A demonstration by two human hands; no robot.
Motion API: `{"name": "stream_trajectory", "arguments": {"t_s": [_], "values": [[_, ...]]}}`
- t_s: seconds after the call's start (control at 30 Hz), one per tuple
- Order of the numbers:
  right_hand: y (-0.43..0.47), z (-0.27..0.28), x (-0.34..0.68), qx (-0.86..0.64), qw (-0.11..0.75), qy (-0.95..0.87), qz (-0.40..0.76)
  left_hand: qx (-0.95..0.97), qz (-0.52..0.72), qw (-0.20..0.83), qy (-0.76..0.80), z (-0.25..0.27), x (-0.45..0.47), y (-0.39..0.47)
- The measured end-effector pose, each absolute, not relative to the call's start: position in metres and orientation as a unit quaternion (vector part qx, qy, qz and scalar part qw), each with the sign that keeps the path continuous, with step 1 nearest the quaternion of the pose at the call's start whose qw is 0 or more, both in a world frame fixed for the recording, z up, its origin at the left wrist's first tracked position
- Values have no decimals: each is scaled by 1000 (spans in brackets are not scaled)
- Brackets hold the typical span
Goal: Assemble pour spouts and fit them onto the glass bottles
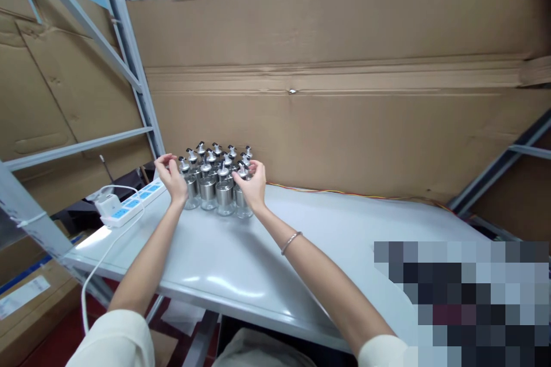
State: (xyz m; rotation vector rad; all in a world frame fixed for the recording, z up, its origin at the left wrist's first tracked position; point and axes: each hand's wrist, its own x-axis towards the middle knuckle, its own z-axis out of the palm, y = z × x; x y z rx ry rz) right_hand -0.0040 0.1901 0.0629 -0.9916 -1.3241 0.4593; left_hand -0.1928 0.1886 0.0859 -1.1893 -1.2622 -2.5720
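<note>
Several glass dispenser bottles (208, 188) with metal sleeves and black-tipped silver tops stand upright, packed close together on the white table. At the group's left side is my left hand (174, 179), its fingers curved and spread from the thumb, with nothing visible between them. My right hand (253, 184) is around the upper part of the front right bottle (243, 205), thumb on one side and fingers on the other. How firmly it grips is hard to see. Bottles at the back are partly hidden by those in front.
A white power strip (133, 204) with a plugged-in adapter (107, 205) and cable lies at the table's left edge. Behind stands a cardboard wall (344, 137), with thin coloured wires (327, 190) along its foot. Grey metal uprights (133, 57) frame the left. The lower right is pixelated.
</note>
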Motion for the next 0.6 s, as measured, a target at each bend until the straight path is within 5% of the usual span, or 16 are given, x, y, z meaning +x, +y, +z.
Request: {"name": "stream_trajectory", "arguments": {"t_s": [0.23, 0.43, 0.6], "values": [[183, 59, 5, -408, 589, -630, 300, -637, -636, -169, -402, 89, -133, 123], [124, 65, 43, -376, 559, -647, 355, -701, -507, -96, -492, 74, -97, 72], [49, 68, 89, -382, 530, -648, 391, -730, -439, -278, -443, 62, -43, 47]]}}
